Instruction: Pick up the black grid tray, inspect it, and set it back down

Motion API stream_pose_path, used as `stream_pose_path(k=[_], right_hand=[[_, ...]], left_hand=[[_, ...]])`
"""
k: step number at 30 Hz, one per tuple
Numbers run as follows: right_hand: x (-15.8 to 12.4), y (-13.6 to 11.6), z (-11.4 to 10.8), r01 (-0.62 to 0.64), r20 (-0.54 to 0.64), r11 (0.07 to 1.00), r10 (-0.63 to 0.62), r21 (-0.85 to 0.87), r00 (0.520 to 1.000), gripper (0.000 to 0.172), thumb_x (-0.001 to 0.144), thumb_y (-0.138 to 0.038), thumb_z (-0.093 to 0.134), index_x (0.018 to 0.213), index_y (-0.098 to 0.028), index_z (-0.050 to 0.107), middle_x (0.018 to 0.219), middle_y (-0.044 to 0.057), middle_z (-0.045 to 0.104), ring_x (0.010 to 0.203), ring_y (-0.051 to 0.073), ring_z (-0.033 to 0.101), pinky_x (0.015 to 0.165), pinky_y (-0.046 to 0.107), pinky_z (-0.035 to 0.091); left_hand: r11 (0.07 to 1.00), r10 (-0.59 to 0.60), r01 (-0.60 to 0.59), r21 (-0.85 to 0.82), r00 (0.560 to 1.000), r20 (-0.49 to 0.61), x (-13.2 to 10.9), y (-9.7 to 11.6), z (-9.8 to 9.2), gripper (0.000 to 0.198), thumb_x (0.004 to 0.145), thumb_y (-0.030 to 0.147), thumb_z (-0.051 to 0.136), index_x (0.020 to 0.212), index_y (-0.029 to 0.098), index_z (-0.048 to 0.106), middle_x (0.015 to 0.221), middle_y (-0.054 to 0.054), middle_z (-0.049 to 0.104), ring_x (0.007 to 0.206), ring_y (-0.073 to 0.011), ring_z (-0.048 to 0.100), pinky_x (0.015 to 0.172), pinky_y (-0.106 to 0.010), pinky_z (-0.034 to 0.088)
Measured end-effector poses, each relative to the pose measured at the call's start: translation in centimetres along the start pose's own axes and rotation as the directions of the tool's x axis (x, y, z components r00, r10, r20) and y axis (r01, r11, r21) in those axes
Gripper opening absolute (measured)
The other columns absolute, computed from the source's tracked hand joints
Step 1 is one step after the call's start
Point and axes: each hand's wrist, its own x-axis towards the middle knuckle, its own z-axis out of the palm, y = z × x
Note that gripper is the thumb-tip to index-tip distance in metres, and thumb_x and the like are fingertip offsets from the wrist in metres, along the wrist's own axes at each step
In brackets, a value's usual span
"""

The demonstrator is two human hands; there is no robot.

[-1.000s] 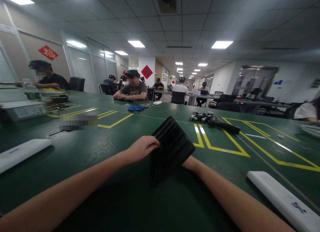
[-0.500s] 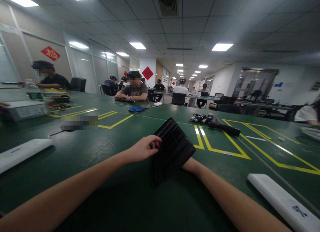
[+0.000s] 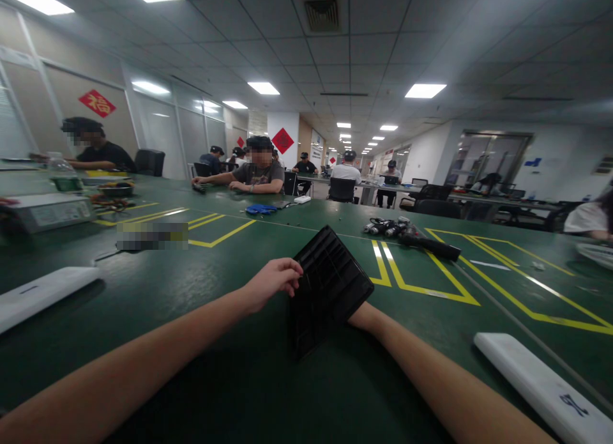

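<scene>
"Black, ribbed face toward the camera: the tray point(image 3: 335, 271). Position?"

"Above the green table point(image 3: 230, 380), between the hands, steeply tilted. Whether its lowest corner touches down — cannot tell."

"Left hand point(image 3: 274, 283)?"

"At the tray's left edge. Fingers loosely bent, thumb below them. Contact with the edge, or something small pinched there: not resolved."

"Right hand point(image 3: 362, 313)?"

"Behind the tray's lower right side, only the part nearest the wrist showing. Fingers hidden, so their closure cannot be told. Judgement: this hand bears most of the weight."

"Done so far?"

"Tray raised and presented at an angle, ribs exposed. No finished result visible. Contents of the cells: too dark to read."

"Outstanding?"

"Tray not set down. Further steps can't be judged from this view — logged as mid-handling, probably."

"Surroundings?"

"Left bar point(image 3: 48, 295) and right bar point(image 3: 536, 380), both white, well apart from the tray. Yellow tape point(image 3: 469, 298) and a black tool point(image 3: 433, 244) beyond it, to the right."
</scene>
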Motion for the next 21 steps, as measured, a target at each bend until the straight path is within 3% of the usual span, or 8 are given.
stream_pose_path(k=[2, 4, 6, 9, 12, 16, 18, 21], right_hand=[[0.0, 0.0, 0.0, 0.005, 0.025, 1.0, -0.005, 0.007, 1.0, 0.042, 0.084, -0.036, 0.043, 0.125, -0.027, 0.044, 0.13, 0.005, 0.047, 0.12, 0.021, 0.042, 0.104, 0.042, 0.028], [-0.1, 0.3, 0.0, -0.005, 0.023, 1.0, 0.005, 0.001, 1.0, 0.042, 0.084, -0.036, 0.044, 0.125, -0.028, 0.044, 0.131, 0.004, 0.046, 0.121, 0.021, 0.041, 0.104, 0.043, 0.028], [-0.3, 0.6, 0.0, -0.014, -0.005, 1.0, 0.014, -0.006, 1.0, 0.043, 0.083, -0.036, 0.046, 0.125, -0.028, 0.044, 0.131, 0.004, 0.047, 0.121, 0.021, 0.041, 0.104, 0.044, 0.028], [-0.5, 1.0, 0.2, -0.015, -0.029, 1.0, 0.015, 0.011, 0.999, 0.044, 0.081, -0.037, 0.05, 0.123, -0.027, 0.046, 0.129, 0.004, 0.048, 0.12, 0.02, 0.042, 0.103, 0.044, 0.03], [-0.6, 1.5, 0.4, -0.021, -0.075, 0.999, 0.023, 0.028, 0.997, 0.045, 0.08, -0.04, 0.051, 0.122, -0.027, 0.047, 0.129, 0.005, 0.048, 0.121, 0.02, 0.041, 0.103, 0.043, 0.03], [-0.6, 2.5, 0.6, 0.013, -0.105, 0.999, -0.017, -0.031, 0.994, 0.046, 0.08, -0.038, 0.05, 0.124, -0.025, 0.045, 0.13, 0.006, 0.047, 0.12, 0.02, 0.04, 0.103, 0.044, 0.028], [-0.5, 2.9, 0.5, 0.051, -0.063, 0.995, -0.057, -0.089, 0.996, 0.044, 0.08, -0.035, 0.049, 0.123, -0.027, 0.045, 0.13, 0.005, 0.047, 0.12, 0.02, 0.04, 0.102, 0.045, 0.028], [-0.1, 3.0, -0.5, 0.019, -0.005, 0.983, -0.02, -0.182, 1.0, 0.044, 0.078, -0.03, 0.051, 0.121, -0.026, 0.047, 0.129, 0.006, 0.047, 0.119, 0.022, 0.04, 0.1, 0.046, 0.029]], left_hand=[[0.97, -0.122, 0.116, -0.214, 0.992, -0.015, 0.2, 0.1, 0.2, 0.007, 0.064, 0.02, 0.048, 0.068, 0.016, 0.045, 0.063, 0.002, 0.045, 0.055, -0.0089, 0.046, 0.049, -0.02, 0.036], [0.959, -0.159, 0.151, -0.241, 0.987, -0.012, 0.2, 0.1, 0.2, 0.011, 0.064, 0.024, 0.05, 0.065, 0.016, 0.042, 0.062, 0.003, 0.043, 0.051, -0.0066, 0.042, 0.044, -0.018, 0.029], [0.986, -0.124, 0.124, -0.111, 0.992, 0.004, 0.2, 0.0, 0.0, 0.018, 0.063, 0.028, 0.056, 0.07, 0.015, 0.045, 0.062, 0.005, 0.042, 0.05, -0.0059, 0.039, 0.042, -0.018, 0.024], [0.976, 0.011, -0.026, 0.217, 0.997, 0.073, 0.3, -0.5, -0.3, 0.042, 0.057, 0.033, 0.068, 0.09, 0.016, 0.049, 0.065, 0.006, 0.043, 0.056, -0.0075, 0.04, 0.048, -0.019, 0.029], [0.877, 0.113, -0.162, 0.453, 0.985, 0.133, 0.2, -0.8, -0.5, 0.05, 0.058, 0.039, 0.068, 0.098, 0.016, 0.051, 0.073, 0.003, 0.045, 0.062, -0.0101, 0.043, 0.055, -0.023, 0.035], [0.652, 0.334, -0.367, 0.664, 0.925, 0.183, -0.1, -0.6, -0.4, 0.033, 0.064, 0.041, 0.061, 0.085, 0.017, 0.054, 0.081, -0.001, 0.049, 0.072, -0.0146, 0.045, 0.063, -0.026, 0.037], [0.536, 0.399, -0.378, 0.755, 0.902, 0.168, -0.2, -0.3, -0.6, 0.029, 0.063, 0.04, 0.061, 0.079, 0.018, 0.052, 0.079, -0.001, 0.049, 0.071, -0.0154, 0.045, 0.063, -0.026, 0.036], [0.428, 0.428, -0.259, 0.866, 0.902, 0.058, 0.1, 0.4, -1.9, 0.03, 0.063, 0.044, 0.058, 0.076, 0.019, 0.049, 0.077, -0.001, 0.05, 0.069, -0.0159, 0.047, 0.061, -0.026, 0.034]])
